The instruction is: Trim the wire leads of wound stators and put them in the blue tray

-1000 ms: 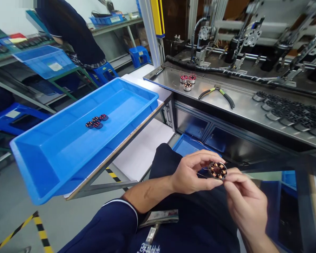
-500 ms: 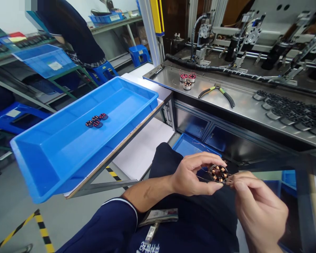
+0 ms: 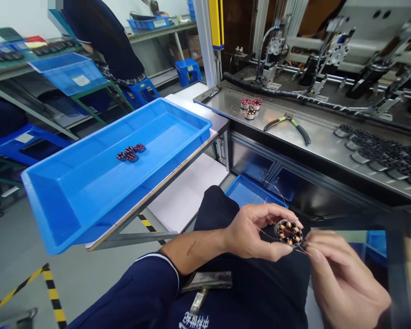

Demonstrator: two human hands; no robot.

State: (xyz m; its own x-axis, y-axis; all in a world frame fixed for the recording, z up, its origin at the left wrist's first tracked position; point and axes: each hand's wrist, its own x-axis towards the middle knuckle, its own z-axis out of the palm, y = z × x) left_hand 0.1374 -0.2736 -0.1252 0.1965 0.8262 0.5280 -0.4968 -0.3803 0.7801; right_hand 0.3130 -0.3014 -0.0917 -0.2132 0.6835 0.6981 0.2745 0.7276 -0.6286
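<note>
**Copper-wound ring (image 3: pixel 282 234) in left hand (image 3: pixel 250 234), thin wires (image 3: pixel 302 250) at right hand's (image 3: pixel 344 272) fingertips**

Through the head camera, from my remote seat, white characters (image 3: pixel 196 320) cross the wearer's navy shirt (image 3: pixel 130 292), too slanted for me to read for certain. One badge (image 3: pixel 208 280) lies above them, its face too glossy to make out.

Over the lap, the left hand curves partly open around the single ring, thumb below and fingers above. The right hand, just beside it, is closed to a pinch on wires leaving the ring's lower edge.

To the left, one long blue tray (image 3: pixel 89 183) holds four dark wound parts (image 3: pixel 132 157) in a cluster. A second, lower tray (image 3: pixel 248 188) shows beyond the knee (image 3: pixel 214 205).

On the metal bench (image 3: pixel 315 119) I count three silver-rimmed parts (image 3: pixel 250 113), two red-topped and one coppery, plus one pair of spread green-and-black pliers (image 3: pixel 288 117) and one pen (image 3: pixel 210 96). Dark rings (image 3: pixel 380 155) at right overlap too closely to count. Machinery (image 3: pixel 373 73) stands behind.

Farthest off, one co-worker (image 3: pixel 114 43) sits on one of three visible blue stools (image 3: pixel 188 73); a white label (image 3: pixel 81 80) on a blue bin (image 3: pixel 66 73) is too small to read.
</note>
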